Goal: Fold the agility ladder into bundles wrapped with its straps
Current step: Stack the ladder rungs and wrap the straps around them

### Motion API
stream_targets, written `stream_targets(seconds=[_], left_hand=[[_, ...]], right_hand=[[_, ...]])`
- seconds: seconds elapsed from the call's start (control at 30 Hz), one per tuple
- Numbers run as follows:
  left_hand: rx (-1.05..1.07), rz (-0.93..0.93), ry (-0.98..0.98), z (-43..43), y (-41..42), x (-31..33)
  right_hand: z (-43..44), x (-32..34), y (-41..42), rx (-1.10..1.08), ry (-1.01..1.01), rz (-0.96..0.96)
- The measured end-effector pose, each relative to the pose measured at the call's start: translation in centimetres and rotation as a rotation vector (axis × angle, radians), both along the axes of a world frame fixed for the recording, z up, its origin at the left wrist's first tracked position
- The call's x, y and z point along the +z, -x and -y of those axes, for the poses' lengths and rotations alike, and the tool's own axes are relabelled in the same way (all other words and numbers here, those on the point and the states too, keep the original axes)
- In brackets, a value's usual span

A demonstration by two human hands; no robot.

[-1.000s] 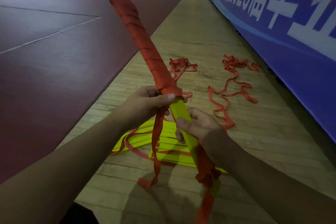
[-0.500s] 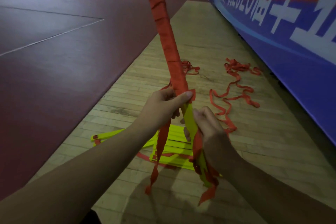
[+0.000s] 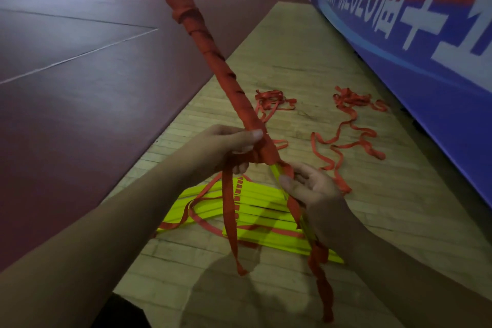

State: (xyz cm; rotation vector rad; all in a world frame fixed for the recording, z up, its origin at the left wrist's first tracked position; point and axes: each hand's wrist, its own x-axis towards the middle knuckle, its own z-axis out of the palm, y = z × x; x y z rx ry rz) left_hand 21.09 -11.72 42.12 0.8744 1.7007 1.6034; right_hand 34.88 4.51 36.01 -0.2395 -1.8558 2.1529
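One bundle [image 3: 231, 88] is nearly wrapped: red strap [image 3: 197, 32] is wound along most of it, only the near yellow end left bare. It is held slanting above the pile of rungs [image 3: 279, 243], gripped at the wrap's edge by the left hand [image 3: 226, 146], bare end pinched by the right hand [image 3: 311, 189]. The pile and loose straps [image 3: 351, 98] beyond it are left to do.

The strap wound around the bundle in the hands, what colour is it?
The strap is orange-red, clearest in the head view.

left hand [image 3: 229, 147] grips bundle [image 3: 228, 80] | right hand [image 3: 315, 190] pinches it lower
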Motion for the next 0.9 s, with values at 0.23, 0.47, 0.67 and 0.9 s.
stream_targets(seconds=[0.23,0.47,0.67,0.9], left_hand=[[0.045,-0.305,0.159,0.1,0.1,-0.4],[0.184,-0.555,0.209,-2.1,-2.0,-1.1],[0.279,-0.44,0.118,-2.8,-3.4,-1.4],[0.357,-0.311,0.106,-3.9,-4.6,-1.6]], right_hand=[[0.3,0.2,0.3,0.005,0.159,-0.004],[0.1,0.2,0.7,-0.063,0.199,-0.013],[-0.5,0.6,0.8,-0.209,-0.05,0.025],[0.4,1.0,0.8,-0.258,-0.24,0.068]])
